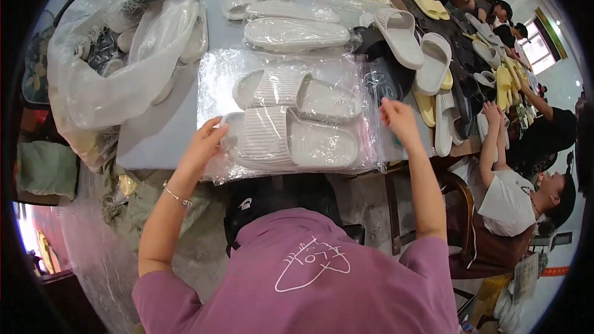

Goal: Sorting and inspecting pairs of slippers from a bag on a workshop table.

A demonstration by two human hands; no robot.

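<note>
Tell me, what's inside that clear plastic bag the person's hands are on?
Inside the clear bag, a pair of pale grey slippers lies side by side, ribbed straps showing. The left hand and right hand touch the bag's ends. The slippers' undersides are hidden.

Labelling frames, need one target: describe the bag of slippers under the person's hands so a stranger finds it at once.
Start at the grey table and go to its near edge, where the left hand and right hand rest on a clear flat bag. Inside lies a pair of pale ribbed slippers, side by side. Unlike the bagged slippers farther back, it is the one being touched.
</note>
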